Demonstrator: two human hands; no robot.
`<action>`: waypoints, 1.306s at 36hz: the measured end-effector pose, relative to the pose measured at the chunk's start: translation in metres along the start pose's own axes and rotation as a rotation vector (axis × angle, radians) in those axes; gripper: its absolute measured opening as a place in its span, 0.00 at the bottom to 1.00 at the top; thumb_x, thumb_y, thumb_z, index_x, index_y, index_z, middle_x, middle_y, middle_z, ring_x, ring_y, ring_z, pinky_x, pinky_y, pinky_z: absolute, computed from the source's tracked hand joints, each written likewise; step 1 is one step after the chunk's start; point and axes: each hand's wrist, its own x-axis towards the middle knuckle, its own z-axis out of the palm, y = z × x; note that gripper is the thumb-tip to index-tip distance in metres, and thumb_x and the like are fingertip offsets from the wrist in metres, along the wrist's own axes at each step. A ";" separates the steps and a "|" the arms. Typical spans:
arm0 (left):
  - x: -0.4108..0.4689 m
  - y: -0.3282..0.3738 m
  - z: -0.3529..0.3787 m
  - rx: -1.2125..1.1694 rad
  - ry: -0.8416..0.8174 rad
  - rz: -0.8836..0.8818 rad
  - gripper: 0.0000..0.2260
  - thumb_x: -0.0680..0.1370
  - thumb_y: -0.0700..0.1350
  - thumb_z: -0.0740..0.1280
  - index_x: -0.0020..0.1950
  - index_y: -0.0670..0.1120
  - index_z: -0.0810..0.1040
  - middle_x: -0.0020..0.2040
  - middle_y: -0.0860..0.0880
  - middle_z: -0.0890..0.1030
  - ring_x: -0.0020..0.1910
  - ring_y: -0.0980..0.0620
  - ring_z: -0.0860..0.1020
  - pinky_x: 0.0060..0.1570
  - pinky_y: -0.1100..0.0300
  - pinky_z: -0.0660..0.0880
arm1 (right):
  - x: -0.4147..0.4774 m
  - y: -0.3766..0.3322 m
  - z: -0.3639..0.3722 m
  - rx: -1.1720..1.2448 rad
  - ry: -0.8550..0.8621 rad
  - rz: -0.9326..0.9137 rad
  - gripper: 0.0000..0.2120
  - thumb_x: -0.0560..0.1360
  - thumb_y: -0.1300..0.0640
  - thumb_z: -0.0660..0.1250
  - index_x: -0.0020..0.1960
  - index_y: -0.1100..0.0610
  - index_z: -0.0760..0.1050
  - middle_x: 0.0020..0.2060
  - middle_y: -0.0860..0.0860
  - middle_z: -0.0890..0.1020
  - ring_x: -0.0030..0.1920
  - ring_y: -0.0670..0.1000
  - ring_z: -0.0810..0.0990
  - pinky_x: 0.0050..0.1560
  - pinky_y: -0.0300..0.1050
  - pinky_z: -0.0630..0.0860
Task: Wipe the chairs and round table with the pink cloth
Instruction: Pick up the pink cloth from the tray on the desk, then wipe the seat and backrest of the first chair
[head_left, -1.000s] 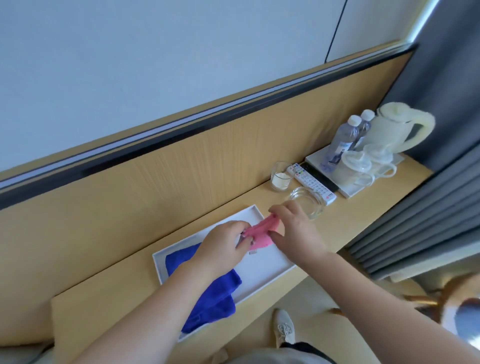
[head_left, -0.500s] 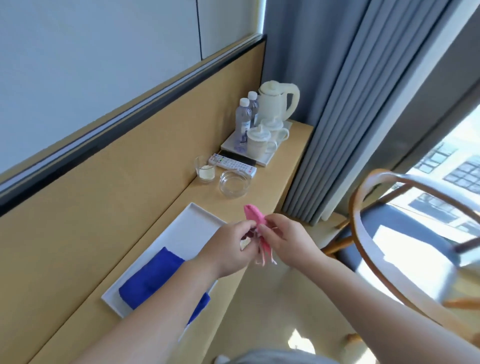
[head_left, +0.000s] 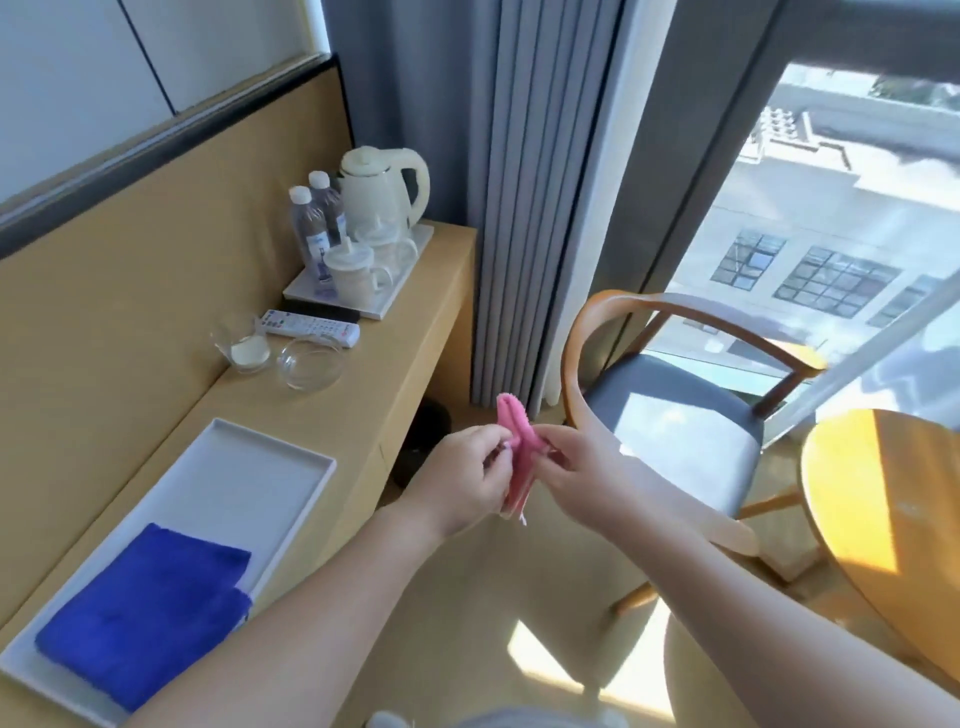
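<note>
Head view, room: floor (head_left: 467, 603) gap between desk (head_left: 415, 364) and chair (head_left: 685, 415).
Pink cloth (head_left: 517, 452): long axis upright, tip up.
Grip: left hand (head_left: 462, 480), right hand (head_left: 576, 467) pinch it.

Towel (head_left: 145, 613) lying in tray (head_left: 234, 483) at near end of counter (head_left: 415, 322), kettle (head_left: 376, 189) sitting at far end, chair (head_left: 675, 415) standing right.

A pink cloth (head_left: 517, 457), a blue cloth (head_left: 140, 610) on a white tray (head_left: 228, 467), a cream kettle (head_left: 382, 189) and grey curtains (head_left: 535, 182) are seen.
</note>
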 end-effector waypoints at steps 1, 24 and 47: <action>0.004 0.008 0.011 0.003 0.006 -0.006 0.08 0.79 0.52 0.57 0.44 0.56 0.74 0.38 0.59 0.77 0.38 0.60 0.78 0.32 0.71 0.70 | -0.003 0.011 -0.012 0.003 0.017 0.022 0.09 0.79 0.54 0.64 0.44 0.47 0.80 0.34 0.47 0.81 0.32 0.43 0.79 0.30 0.35 0.74; 0.113 0.106 0.175 0.289 -0.037 -0.151 0.13 0.79 0.45 0.61 0.63 0.50 0.74 0.59 0.53 0.75 0.57 0.55 0.74 0.57 0.63 0.72 | -0.015 0.184 -0.202 -0.072 0.347 0.196 0.09 0.78 0.60 0.63 0.46 0.49 0.65 0.38 0.48 0.76 0.42 0.56 0.78 0.43 0.50 0.73; 0.260 0.035 0.247 0.125 -0.311 -0.307 0.21 0.77 0.43 0.63 0.66 0.55 0.60 0.64 0.53 0.77 0.58 0.48 0.77 0.56 0.52 0.74 | 0.146 0.258 -0.225 0.002 -0.085 0.305 0.13 0.78 0.59 0.66 0.42 0.41 0.79 0.38 0.36 0.81 0.41 0.36 0.78 0.41 0.27 0.70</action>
